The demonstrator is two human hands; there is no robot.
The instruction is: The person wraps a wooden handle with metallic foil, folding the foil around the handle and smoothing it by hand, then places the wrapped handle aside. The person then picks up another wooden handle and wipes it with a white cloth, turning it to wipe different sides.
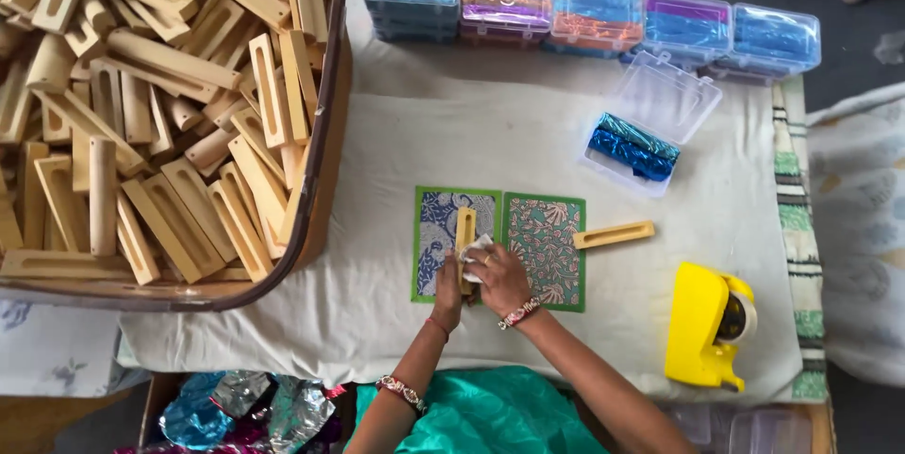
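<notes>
A slotted wooden block point(465, 232) lies lengthwise on the seam between two green-bordered patterned cards, a blue one point(436, 237) and a teal one point(547, 247). My left hand point(448, 298) grips the near end of this block. My right hand point(498, 280) presses a white cloth point(476, 251) against the block's side. A second slotted wooden block point(614, 234) rests on the cloth-covered table, touching the teal card's right edge.
A large basket point(325, 181) full of wooden blocks fills the left. An open clear box point(650, 124) holds blue foil rolls. Several closed foil boxes point(584, 16) line the far edge. A yellow tape dispenser point(707, 327) stands at right. Crumpled foil point(245, 412) lies below the table.
</notes>
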